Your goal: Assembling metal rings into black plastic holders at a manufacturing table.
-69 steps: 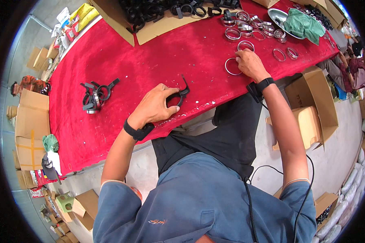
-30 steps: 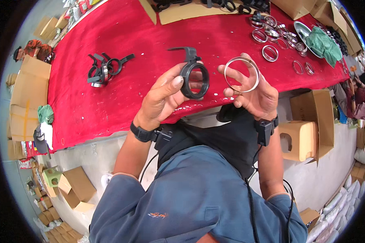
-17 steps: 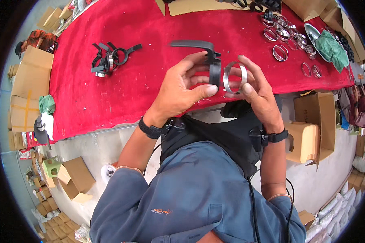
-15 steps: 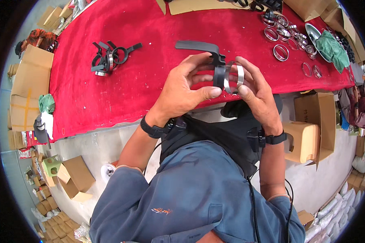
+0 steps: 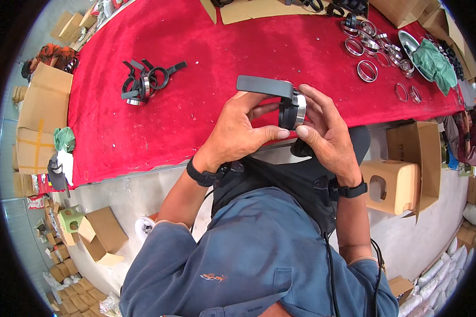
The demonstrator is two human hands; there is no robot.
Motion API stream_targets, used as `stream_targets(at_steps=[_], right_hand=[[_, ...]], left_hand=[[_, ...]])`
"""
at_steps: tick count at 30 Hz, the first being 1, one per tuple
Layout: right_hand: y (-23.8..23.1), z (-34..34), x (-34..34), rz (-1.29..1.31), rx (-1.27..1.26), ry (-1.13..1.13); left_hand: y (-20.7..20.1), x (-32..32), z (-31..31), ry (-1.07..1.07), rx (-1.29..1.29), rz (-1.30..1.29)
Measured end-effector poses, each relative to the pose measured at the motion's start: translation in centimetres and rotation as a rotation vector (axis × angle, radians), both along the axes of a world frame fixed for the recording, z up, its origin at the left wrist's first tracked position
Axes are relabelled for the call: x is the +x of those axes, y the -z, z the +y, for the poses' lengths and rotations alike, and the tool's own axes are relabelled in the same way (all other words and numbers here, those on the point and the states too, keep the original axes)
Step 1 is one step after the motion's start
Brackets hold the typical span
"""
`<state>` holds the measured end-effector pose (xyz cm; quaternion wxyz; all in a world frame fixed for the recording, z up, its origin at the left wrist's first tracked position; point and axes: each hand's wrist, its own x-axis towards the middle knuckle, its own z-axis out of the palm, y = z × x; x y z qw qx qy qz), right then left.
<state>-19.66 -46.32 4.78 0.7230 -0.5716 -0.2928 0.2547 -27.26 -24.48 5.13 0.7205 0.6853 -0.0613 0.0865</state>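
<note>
In front of me, above the near part of the red-covered table (image 5: 206, 42), my left hand (image 5: 232, 129) grips a black plastic ring with a long flat handle (image 5: 264, 86), its thumb along the lower edge. The handle points left over my fingers. From the other side, my right hand (image 5: 328, 134) holds a shiny metal ring (image 5: 301, 109) between thumb and fingers. The metal ring sits against the right side of the black ring; whether it is fully seated I cannot tell. Fingers hide the far side of both.
Left on the table lies a cluster of black handled rings with metal bands (image 5: 143, 87). Loose metal rings (image 5: 367, 71) are spread at the right, near a metal tray (image 5: 407, 42) with green cloth (image 5: 433, 62). A tan plastic stool (image 5: 394, 185) stands by an open carton (image 5: 428, 158).
The metal ring, tilted and partly apart from the black ring before, is now pressed up to it. Both hands have moved slightly down, and the right hand closer to the left.
</note>
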Motion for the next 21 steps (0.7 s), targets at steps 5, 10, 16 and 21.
stream_targets(at_steps=[5, 10, 16, 21], right_hand=[[0.7, -0.1, -0.3, -0.026, 0.031, 0.035], [1.3, 0.2, -0.9, -0.103, 0.049, 0.124], [-0.9, 0.1, 0.5, -0.227, -0.073, 0.376], [1.3, 2.9, 0.4, -0.131, 0.157, 0.701]], left_hand=[[-0.4, 0.1, 0.1, 0.050, 0.059, -0.027], [-0.7, 0.4, -0.4, 0.038, 0.157, -0.072], [-0.6, 0.7, 0.4, 0.259, -0.151, 0.055], [-1.2, 0.5, -1.3, 0.262, -0.064, 0.178]])
